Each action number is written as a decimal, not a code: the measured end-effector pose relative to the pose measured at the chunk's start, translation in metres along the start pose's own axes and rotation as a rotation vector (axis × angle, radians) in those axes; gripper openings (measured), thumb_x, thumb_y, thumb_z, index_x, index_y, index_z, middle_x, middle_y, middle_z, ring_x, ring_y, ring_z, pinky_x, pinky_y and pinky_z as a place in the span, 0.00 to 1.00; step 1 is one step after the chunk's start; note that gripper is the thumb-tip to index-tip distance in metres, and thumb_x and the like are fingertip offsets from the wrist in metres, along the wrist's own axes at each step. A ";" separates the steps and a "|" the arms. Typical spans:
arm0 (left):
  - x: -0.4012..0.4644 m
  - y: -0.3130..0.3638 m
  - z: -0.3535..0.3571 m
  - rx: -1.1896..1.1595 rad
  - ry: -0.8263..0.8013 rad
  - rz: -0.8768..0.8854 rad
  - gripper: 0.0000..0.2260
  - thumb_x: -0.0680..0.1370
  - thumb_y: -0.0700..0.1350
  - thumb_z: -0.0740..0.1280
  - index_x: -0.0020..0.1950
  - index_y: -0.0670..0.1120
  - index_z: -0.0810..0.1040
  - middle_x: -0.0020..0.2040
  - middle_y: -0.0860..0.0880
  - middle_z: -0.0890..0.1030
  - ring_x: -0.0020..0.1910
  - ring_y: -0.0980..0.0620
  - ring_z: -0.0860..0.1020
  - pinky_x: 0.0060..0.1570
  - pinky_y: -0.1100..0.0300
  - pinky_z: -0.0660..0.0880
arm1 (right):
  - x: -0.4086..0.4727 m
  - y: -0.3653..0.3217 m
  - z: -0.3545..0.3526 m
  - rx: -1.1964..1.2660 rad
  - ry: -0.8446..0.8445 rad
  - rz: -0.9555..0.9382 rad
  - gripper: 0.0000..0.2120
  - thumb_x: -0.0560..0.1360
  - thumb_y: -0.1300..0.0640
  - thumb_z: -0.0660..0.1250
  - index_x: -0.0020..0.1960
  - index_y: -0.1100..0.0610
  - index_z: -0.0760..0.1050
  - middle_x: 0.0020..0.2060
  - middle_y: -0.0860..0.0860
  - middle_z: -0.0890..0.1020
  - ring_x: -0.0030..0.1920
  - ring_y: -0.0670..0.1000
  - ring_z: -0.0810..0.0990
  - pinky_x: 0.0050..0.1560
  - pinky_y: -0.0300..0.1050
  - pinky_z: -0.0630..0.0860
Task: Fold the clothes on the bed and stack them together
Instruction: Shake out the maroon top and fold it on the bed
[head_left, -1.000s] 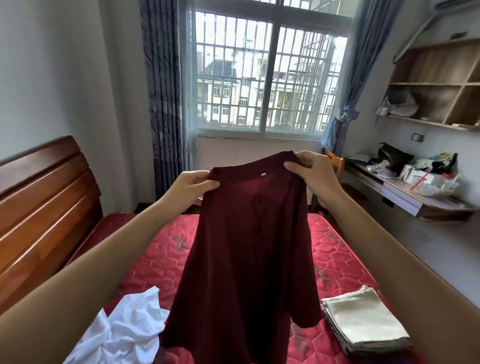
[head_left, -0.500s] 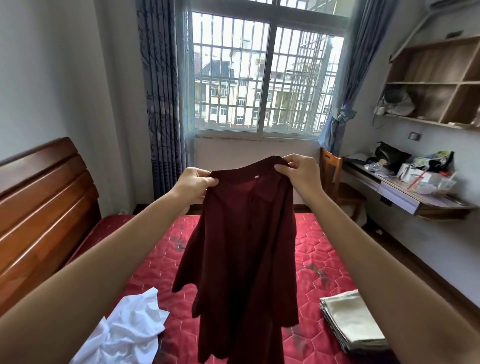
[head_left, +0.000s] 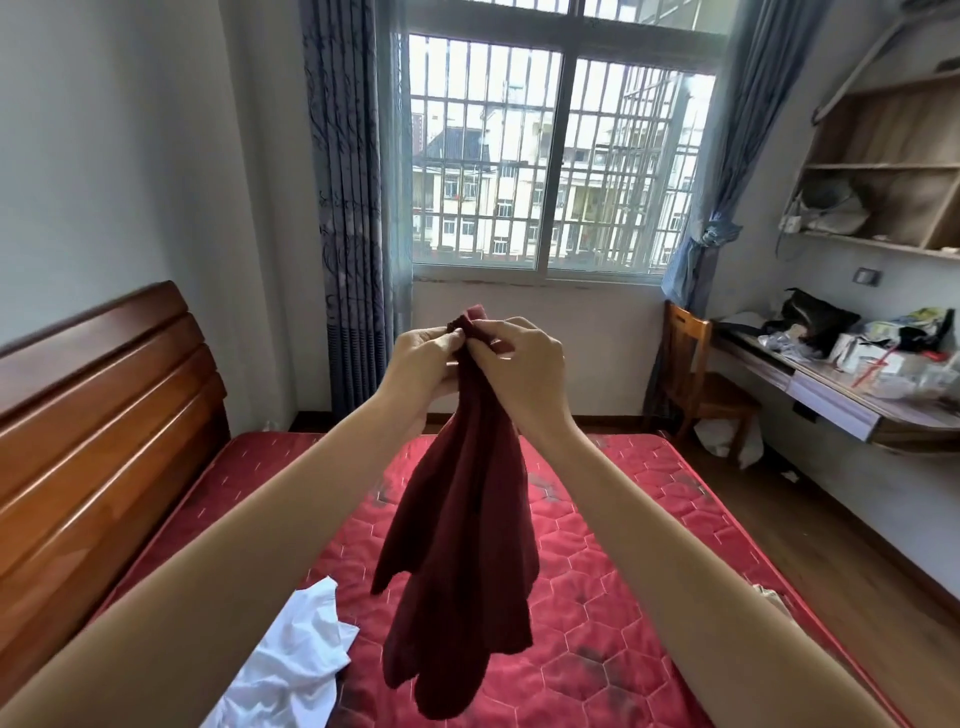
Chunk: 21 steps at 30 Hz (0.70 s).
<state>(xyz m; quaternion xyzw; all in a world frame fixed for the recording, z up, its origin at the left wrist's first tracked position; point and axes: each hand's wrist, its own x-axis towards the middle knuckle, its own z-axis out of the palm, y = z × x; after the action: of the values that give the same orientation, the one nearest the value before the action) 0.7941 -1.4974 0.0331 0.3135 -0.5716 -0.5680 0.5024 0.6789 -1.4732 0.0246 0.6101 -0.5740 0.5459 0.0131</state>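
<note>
A dark maroon shirt (head_left: 460, 545) hangs in the air above the bed, doubled lengthwise into a narrow bundle. My left hand (head_left: 423, 358) and my right hand (head_left: 519, 364) are side by side and both pinch its top edge at chest height. A crumpled white garment (head_left: 291, 660) lies on the red mattress (head_left: 613, 613) at the lower left. At the right, past my right forearm, only a sliver of the folded beige stack (head_left: 769, 595) shows.
A wooden headboard (head_left: 98, 431) runs along the left of the bed. A barred window (head_left: 550, 161) with grey-blue curtains faces me. A wooden chair (head_left: 696, 374), a cluttered desk (head_left: 852, 384) and wall shelves (head_left: 883, 171) line the right wall.
My hands have come together from shoulder-width apart, closing the spread shirt into a narrow hanging bundle. The view has tilted so the beige stack is almost hidden.
</note>
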 end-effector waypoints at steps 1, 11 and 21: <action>0.001 0.001 -0.005 -0.014 0.006 0.003 0.11 0.82 0.38 0.59 0.47 0.43 0.81 0.38 0.49 0.84 0.36 0.53 0.82 0.35 0.63 0.79 | -0.002 0.000 0.001 0.058 -0.044 -0.016 0.13 0.72 0.58 0.70 0.56 0.51 0.83 0.49 0.46 0.83 0.45 0.45 0.83 0.54 0.41 0.78; 0.001 0.000 -0.026 0.043 0.015 -0.004 0.08 0.80 0.33 0.60 0.48 0.38 0.78 0.28 0.52 0.81 0.26 0.60 0.78 0.29 0.68 0.76 | 0.004 0.010 -0.013 0.200 -0.299 -0.156 0.15 0.71 0.74 0.65 0.52 0.62 0.83 0.49 0.51 0.83 0.49 0.47 0.83 0.53 0.42 0.79; 0.002 0.004 -0.024 0.654 -0.141 0.283 0.03 0.79 0.41 0.65 0.46 0.47 0.74 0.31 0.54 0.77 0.29 0.61 0.73 0.32 0.67 0.69 | 0.050 0.003 -0.032 -0.189 -0.778 -0.168 0.14 0.68 0.48 0.76 0.40 0.59 0.79 0.27 0.45 0.70 0.29 0.44 0.65 0.32 0.39 0.62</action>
<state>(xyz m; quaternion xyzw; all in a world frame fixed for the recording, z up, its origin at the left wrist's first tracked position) 0.8171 -1.5070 0.0340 0.3355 -0.7940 -0.3002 0.4084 0.6432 -1.4878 0.0703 0.8120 -0.5318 0.2165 -0.1042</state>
